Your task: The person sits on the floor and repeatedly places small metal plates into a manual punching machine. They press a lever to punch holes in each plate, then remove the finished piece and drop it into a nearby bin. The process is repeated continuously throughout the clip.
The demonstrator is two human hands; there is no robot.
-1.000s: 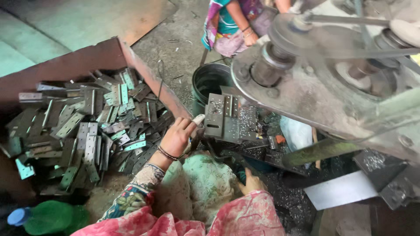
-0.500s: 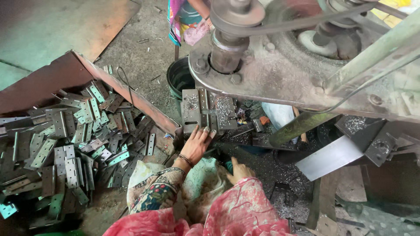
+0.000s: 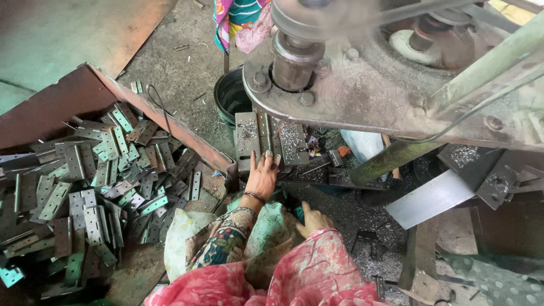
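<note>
Grey metal hinge (image 3: 271, 139) lies on the machine bed, long axis pointing away from us. Our left hand (image 3: 262, 177) rests open-fingered on its near edge; our right hand (image 3: 313, 220) sits nearer us, loosely curled, empty.

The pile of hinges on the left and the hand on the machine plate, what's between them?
In the head view, a rusty metal sheet wall stands between the hinge pile and the left hand.
</note>
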